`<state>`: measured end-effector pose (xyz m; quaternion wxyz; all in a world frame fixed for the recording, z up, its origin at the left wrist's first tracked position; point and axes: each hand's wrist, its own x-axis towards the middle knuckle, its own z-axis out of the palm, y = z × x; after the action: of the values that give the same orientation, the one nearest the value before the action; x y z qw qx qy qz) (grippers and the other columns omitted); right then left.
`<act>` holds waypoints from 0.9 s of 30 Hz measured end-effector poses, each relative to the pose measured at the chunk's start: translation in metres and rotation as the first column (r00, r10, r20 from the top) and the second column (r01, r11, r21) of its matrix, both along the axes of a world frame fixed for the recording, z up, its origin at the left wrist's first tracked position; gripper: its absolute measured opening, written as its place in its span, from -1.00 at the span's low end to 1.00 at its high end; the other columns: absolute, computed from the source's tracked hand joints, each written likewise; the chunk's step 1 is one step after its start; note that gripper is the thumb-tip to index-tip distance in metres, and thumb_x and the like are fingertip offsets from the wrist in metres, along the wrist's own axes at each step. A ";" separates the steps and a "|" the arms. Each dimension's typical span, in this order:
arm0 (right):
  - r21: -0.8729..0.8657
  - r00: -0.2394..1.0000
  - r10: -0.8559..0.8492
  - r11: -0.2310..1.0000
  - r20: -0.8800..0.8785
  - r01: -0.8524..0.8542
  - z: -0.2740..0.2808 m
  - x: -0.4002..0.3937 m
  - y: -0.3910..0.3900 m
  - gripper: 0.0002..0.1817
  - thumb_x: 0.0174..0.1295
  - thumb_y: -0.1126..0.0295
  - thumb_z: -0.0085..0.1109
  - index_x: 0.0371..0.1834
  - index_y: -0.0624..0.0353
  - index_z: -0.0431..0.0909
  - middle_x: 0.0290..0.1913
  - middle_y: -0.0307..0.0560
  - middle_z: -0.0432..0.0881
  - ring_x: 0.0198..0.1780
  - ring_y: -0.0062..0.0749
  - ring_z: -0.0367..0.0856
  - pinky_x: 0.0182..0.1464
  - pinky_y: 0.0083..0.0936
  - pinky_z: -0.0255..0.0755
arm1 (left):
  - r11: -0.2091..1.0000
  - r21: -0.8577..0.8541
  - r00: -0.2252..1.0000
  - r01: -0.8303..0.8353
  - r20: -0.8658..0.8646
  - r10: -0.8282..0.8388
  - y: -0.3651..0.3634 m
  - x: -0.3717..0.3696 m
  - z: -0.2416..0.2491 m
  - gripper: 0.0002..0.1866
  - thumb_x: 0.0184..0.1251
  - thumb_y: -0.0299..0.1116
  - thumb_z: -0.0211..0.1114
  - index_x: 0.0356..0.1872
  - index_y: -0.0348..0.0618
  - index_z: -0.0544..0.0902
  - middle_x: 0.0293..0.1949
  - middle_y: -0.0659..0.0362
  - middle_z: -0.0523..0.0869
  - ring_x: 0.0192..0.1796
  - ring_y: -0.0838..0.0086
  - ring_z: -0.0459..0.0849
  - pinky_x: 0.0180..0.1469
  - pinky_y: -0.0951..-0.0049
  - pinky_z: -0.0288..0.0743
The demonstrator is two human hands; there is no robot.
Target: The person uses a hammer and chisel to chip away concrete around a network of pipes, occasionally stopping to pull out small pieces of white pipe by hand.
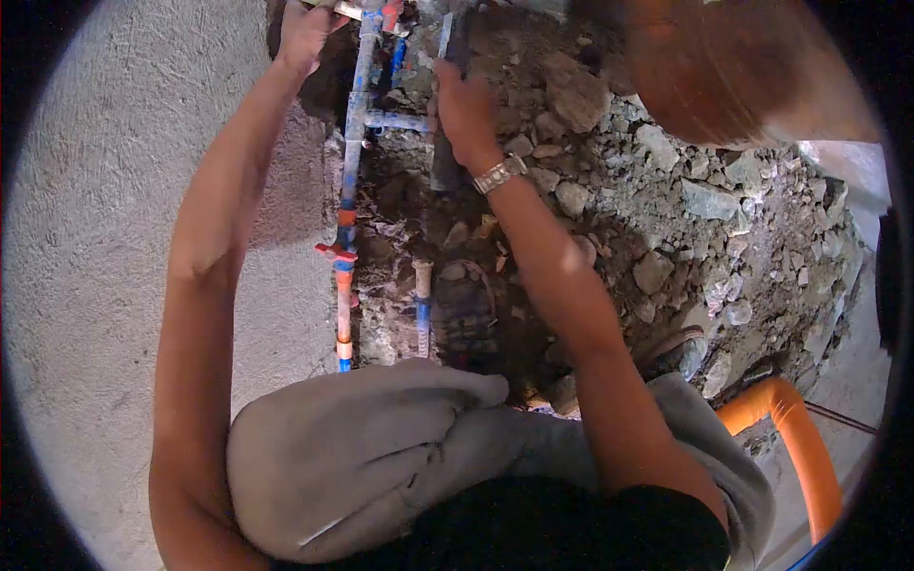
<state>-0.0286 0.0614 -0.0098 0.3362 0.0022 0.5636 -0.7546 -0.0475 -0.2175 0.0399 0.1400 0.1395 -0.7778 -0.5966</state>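
Observation:
At the top left of the view my left hand [307,36] is closed beside the upper end of a long blue-stained pipe [358,124]; what its fingers hold is too small to name. My right hand [465,107], with a metal watch [500,174] on the wrist, is closed around a long dark flat bar [446,157], which lies just right of the pipe. A short side pipe [400,121] runs from the long pipe to behind the bar. Lower on the long pipe is a red valve handle [335,253].
Rubble and stones [657,271] cover the right side. A rough grey wall [124,190] rises at the left. A large brown rounded object [733,71] stands at the top right, and an orange pipe [804,447] bends at the lower right. A short capped pipe [423,305] is near my knee.

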 end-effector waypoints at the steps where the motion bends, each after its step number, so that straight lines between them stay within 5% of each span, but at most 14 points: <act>1: 0.058 0.997 -0.039 0.997 -0.067 0.042 -0.004 0.004 -0.009 -0.51 0.29 0.03 0.10 -0.58 0.26 0.45 -0.66 -0.13 0.45 -0.69 -0.37 0.46 -0.62 -0.31 0.43 | 1.000 0.025 1.000 -0.008 -0.022 0.009 -0.002 0.000 -0.003 -0.79 0.50 -0.27 0.22 -0.02 -0.13 0.51 -0.06 0.17 0.70 0.00 0.44 0.68 0.03 0.33 0.67; 3: 0.110 0.987 -0.074 0.990 -0.140 0.090 -0.026 0.007 -0.027 -0.50 0.29 0.03 0.09 -0.57 0.28 0.45 -0.65 -0.12 0.45 -0.70 -0.36 0.46 -0.62 -0.30 0.44 | 0.999 0.049 0.999 -0.014 -0.047 0.017 -0.003 0.000 -0.007 -0.79 0.49 -0.26 0.23 -0.01 -0.12 0.50 -0.05 0.15 0.71 0.00 0.43 0.69 0.03 0.31 0.67; 6: 0.295 0.900 0.142 0.955 -0.411 -0.016 -0.056 0.005 -0.048 -0.68 0.42 0.19 -0.10 -0.10 0.24 0.50 -0.44 0.27 0.56 -0.45 0.15 0.62 -0.15 0.02 0.51 | 0.992 0.089 0.995 -0.085 -0.041 0.089 -0.002 0.001 -0.006 -0.77 0.48 -0.26 0.24 0.00 -0.13 0.49 -0.06 0.14 0.71 0.01 0.42 0.69 0.02 0.27 0.67; 9: 0.021 0.938 -0.188 0.979 -0.290 0.202 -0.042 0.007 -0.045 -0.53 0.29 0.06 0.07 -0.56 0.28 0.45 -0.62 -0.09 0.46 -0.67 -0.31 0.47 -0.62 -0.31 0.42 | 0.996 0.031 0.996 -0.089 -0.017 0.089 -0.005 -0.002 -0.008 -0.76 0.47 -0.28 0.26 0.00 -0.15 0.49 -0.07 0.14 0.70 -0.01 0.43 0.69 0.02 0.29 0.68; 10: 0.143 0.971 -0.053 0.986 -0.234 0.088 -0.027 0.006 -0.038 -0.70 0.31 0.19 0.04 -0.28 0.26 0.45 -0.49 0.14 0.50 -0.48 0.03 0.52 -0.43 -0.08 0.44 | 0.994 0.027 0.993 -0.110 -0.028 0.110 -0.006 -0.002 -0.009 -0.76 0.46 -0.29 0.26 0.00 -0.17 0.49 -0.08 0.14 0.69 -0.02 0.43 0.69 0.02 0.32 0.68; 12: 0.257 0.985 0.072 0.966 -0.155 -0.030 -0.036 0.008 -0.043 -0.71 0.33 0.31 0.02 0.01 0.25 0.45 -0.35 0.38 0.54 -0.29 0.38 0.56 -0.24 0.15 0.46 | 0.992 0.026 0.991 -0.125 -0.035 0.126 -0.004 0.000 -0.011 -0.76 0.46 -0.30 0.26 -0.01 -0.19 0.49 -0.09 0.14 0.68 -0.04 0.43 0.69 0.02 0.34 0.69; 15: 0.143 0.882 0.048 0.990 -0.468 0.021 -0.076 0.003 -0.064 -0.73 0.31 0.32 0.03 -0.04 0.26 0.45 -0.38 0.38 0.53 -0.30 0.40 0.56 -0.22 0.14 0.47 | 0.993 -0.004 0.988 -0.115 -0.102 0.114 0.006 0.001 -0.010 -0.76 0.47 -0.32 0.25 -0.02 -0.24 0.50 -0.09 0.13 0.67 -0.08 0.43 0.69 0.02 0.37 0.69; 18: 0.100 0.888 0.006 0.994 -0.460 0.045 -0.057 0.000 -0.052 -0.75 0.29 0.33 0.04 -0.08 0.27 0.42 -0.44 0.34 0.52 -0.35 0.41 0.57 -0.26 0.15 0.49 | 0.992 -0.013 0.987 -0.126 -0.099 0.124 0.008 0.004 -0.009 -0.76 0.48 -0.33 0.24 -0.02 -0.28 0.50 -0.11 0.09 0.67 -0.10 0.41 0.70 0.01 0.34 0.67; 21: 0.281 0.970 -0.010 0.957 -0.241 0.079 -0.032 0.003 -0.042 -0.78 0.26 0.31 0.05 -0.22 0.27 0.45 -0.45 0.35 0.51 -0.31 0.37 0.58 -0.27 0.14 0.47 | 0.968 -0.022 0.960 -0.250 -0.139 0.244 0.028 0.007 -0.004 -0.76 0.47 -0.32 0.26 -0.05 -0.27 0.52 -0.14 0.10 0.68 -0.14 0.42 0.68 -0.03 0.33 0.66; 24: 0.211 0.934 0.042 0.977 -0.355 0.036 -0.046 0.001 -0.043 -0.61 0.27 0.18 0.05 -0.33 0.40 0.50 -0.41 0.45 0.55 -0.24 0.32 0.62 -0.22 0.10 0.47 | 0.919 -0.266 0.954 -0.292 -0.152 0.260 -0.006 0.007 -0.031 -0.80 0.40 -0.42 0.28 -0.08 -0.28 0.51 -0.17 0.10 0.65 -0.14 0.50 0.61 -0.05 0.45 0.56; 26: 0.172 0.994 0.105 0.980 -0.005 -0.103 -0.013 -0.003 -0.023 -0.55 0.27 0.11 0.04 -0.41 0.39 0.53 -0.37 0.45 0.57 -0.19 0.26 0.63 -0.21 0.08 0.46 | 0.890 -0.301 0.938 -0.342 -0.175 0.301 0.014 0.009 -0.021 -0.80 0.39 -0.43 0.29 -0.09 -0.29 0.51 -0.19 0.12 0.64 -0.17 0.51 0.59 -0.07 0.45 0.53; 27: 0.171 0.995 0.104 0.980 0.003 -0.103 -0.009 0.002 -0.024 -0.55 0.27 0.11 0.04 -0.41 0.39 0.53 -0.37 0.45 0.57 -0.19 0.26 0.63 -0.21 0.08 0.46 | 0.858 -0.331 0.919 -0.392 -0.194 0.344 0.026 0.013 -0.016 -0.80 0.37 -0.44 0.30 -0.09 -0.29 0.51 -0.22 0.14 0.63 -0.20 0.52 0.57 -0.09 0.45 0.51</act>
<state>-0.0266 0.0374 -0.0186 0.3720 -0.0004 0.6266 -0.6848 -0.0346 -0.1912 0.0236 0.3245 0.2187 -0.8228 -0.4121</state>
